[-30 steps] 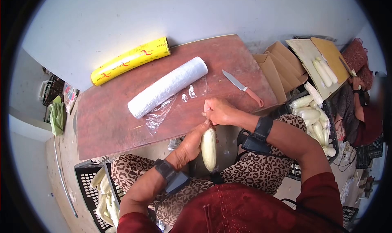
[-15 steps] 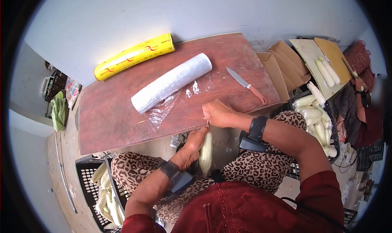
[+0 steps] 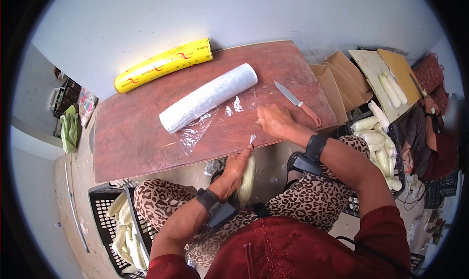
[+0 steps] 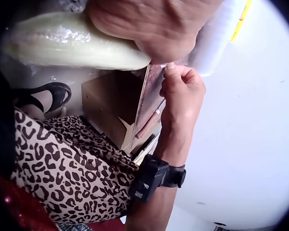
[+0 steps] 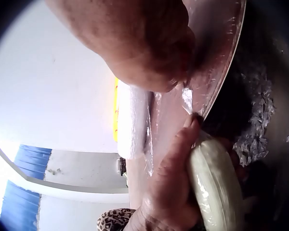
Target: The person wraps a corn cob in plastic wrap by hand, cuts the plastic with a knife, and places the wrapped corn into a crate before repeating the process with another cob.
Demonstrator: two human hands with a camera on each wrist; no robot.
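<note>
My left hand (image 3: 233,169) grips a pale green squash (image 3: 248,176) wrapped in clear film, just below the table's front edge. Its thumb presses by the squash's upper end, where a twisted tail of plastic film (image 5: 187,99) sticks up. My right hand (image 3: 274,120) is above the front of the table, higher than that tail and to its right. In the left wrist view the right thumb (image 4: 170,67) and fingertips pinch together at a whitish bit of film. Lower down, the shiny wrapped squash (image 5: 214,183) fills the left palm in the right wrist view.
On the reddish table (image 3: 132,147) lie a white film roll (image 3: 210,98), a yellow tube (image 3: 163,65) and a knife (image 3: 298,103). Black crates of pale squashes stand at left (image 3: 100,205) and right (image 3: 400,169). Cardboard boxes (image 3: 339,81) are at the right; another person's arm (image 3: 430,120) shows beyond.
My right hand first pulls at the film by the squash's end, then moves up and right, away from it. The left hand keeps hold of the squash, and the tail of film now shows.
</note>
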